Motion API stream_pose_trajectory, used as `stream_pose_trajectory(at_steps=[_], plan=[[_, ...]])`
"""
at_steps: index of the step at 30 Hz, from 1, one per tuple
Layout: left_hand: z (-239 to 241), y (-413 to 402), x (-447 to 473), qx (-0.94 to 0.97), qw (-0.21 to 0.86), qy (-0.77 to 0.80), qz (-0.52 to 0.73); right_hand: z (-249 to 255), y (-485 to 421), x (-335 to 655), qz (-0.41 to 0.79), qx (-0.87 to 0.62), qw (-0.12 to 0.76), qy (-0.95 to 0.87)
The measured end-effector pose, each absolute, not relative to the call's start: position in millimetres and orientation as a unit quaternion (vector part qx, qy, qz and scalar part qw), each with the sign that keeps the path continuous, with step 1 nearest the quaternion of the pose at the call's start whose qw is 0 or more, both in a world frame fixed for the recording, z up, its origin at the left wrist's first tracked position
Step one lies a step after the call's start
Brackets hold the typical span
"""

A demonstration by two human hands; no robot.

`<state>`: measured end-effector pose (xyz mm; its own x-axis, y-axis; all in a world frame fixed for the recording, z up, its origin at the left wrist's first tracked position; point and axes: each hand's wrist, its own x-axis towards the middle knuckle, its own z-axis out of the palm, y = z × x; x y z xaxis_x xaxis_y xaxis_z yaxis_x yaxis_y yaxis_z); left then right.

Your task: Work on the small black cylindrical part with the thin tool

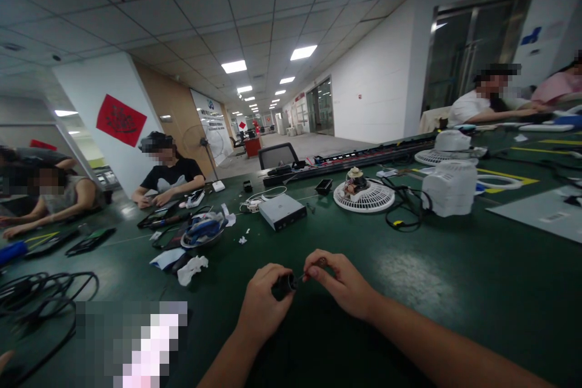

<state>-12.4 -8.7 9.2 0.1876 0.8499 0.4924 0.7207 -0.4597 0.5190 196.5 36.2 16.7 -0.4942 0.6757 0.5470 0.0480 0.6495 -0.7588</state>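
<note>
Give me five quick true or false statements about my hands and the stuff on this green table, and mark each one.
1. Your left hand holds a small dark cylinder. True.
2. The optical disc drive stands on end. False: the optical disc drive lies flat on the table.
3. Your right hand pinches a thin shaft near the small dark cylinder. True.
4. The crumpled white tissue lies to the right of both hands. False: the crumpled white tissue lies to their left.
5. An exposed motor assembly sits on a round white fan grille. True.
</note>
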Motion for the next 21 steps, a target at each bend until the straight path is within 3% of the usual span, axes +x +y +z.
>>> stream_pose_trajectory(at_steps=[7,13,21], plan=[[6,-7,-12,0.761,0.074,0.535,0.361,13,36,196,0.278,-0.261,0.444,-0.811],[3,-4,-18,0.739,0.064,0.580,0.336,25,34,203,0.148,-0.246,0.524,-0.802],[7,-5,-17,0.726,0.088,0.599,0.325,16,43,195,0.108,-0.374,0.238,-0.890]])
